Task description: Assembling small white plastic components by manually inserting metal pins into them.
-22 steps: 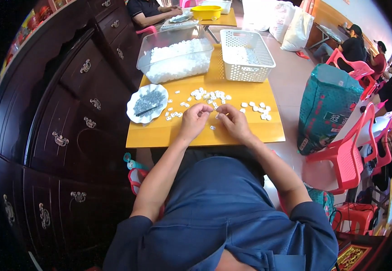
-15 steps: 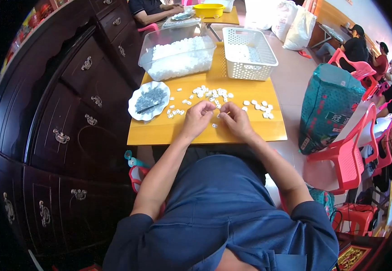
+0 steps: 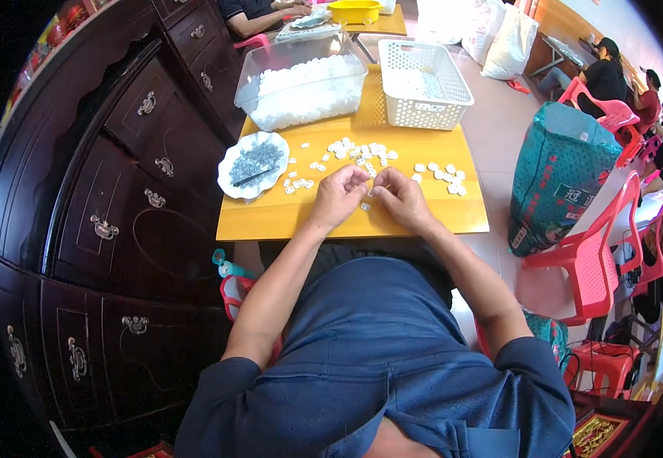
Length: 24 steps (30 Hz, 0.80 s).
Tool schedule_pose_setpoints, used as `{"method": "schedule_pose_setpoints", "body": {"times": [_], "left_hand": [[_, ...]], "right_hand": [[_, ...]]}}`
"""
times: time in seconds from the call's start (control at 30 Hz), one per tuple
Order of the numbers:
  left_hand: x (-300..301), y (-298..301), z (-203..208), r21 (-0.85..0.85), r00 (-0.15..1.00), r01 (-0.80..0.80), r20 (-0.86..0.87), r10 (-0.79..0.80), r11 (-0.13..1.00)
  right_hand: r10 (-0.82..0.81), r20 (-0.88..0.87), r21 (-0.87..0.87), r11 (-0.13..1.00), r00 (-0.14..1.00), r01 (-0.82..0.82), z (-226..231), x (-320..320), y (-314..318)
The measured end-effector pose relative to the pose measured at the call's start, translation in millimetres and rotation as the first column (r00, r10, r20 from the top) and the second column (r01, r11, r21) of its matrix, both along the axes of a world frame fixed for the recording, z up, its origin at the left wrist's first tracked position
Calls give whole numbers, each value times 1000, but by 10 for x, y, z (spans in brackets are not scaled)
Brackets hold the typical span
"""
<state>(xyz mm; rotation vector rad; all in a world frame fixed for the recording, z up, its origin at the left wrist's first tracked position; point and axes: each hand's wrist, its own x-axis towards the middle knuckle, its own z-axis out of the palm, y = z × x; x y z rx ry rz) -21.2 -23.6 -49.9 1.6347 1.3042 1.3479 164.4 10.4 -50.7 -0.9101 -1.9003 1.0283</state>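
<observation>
Over the front half of the yellow table, my left hand and my right hand face each other. Their thumbs and fingertips are pinched close together; whatever small thing they hold is mostly hidden. One small white piece lies just below the fingertips. Beyond them spreads a pile of small white pieces. Small white rectangular pieces with dark spots lie by my left hand, and rounded white pieces sit right of my right hand. A scalloped white plate holds small grey parts and a dark slim tool.
At the table's back stand a clear tub full of white pieces and a white perforated basket. Dark drawers line the left. A teal sack and pink chairs stand right. Other people sit farther off.
Both hands stay pinched together in nearly the same place over the table. The whole view has shifted slightly, and the table's contents appear a little higher.
</observation>
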Motion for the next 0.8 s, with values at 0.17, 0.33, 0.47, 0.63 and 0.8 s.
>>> {"method": "schedule_pose_setpoints", "body": {"times": [0.17,0.33,0.47,0.63,0.8], "left_hand": [[-1,6,-4,-13,1000,-7,14,7,1000],[5,-3,-3,-9,1000,-13,3,13,1000],[18,-22,25,-2,997,-35,-70,35,999],[11,-23,13,1,997,-37,-64,37,999],[60,-50,40,19,994,-44,-99,46,999]], "right_hand": [[4,-13,-6,1000,1000,-4,-27,-3,16],[5,-16,2,1000,1000,-5,-31,-4,16],[1,2,23,1000,1000,-1,-80,-2,42],[6,-6,31,1000,1000,-5,-78,-9,34],[13,-67,-31,999,998,-15,-119,-16,45]]}}
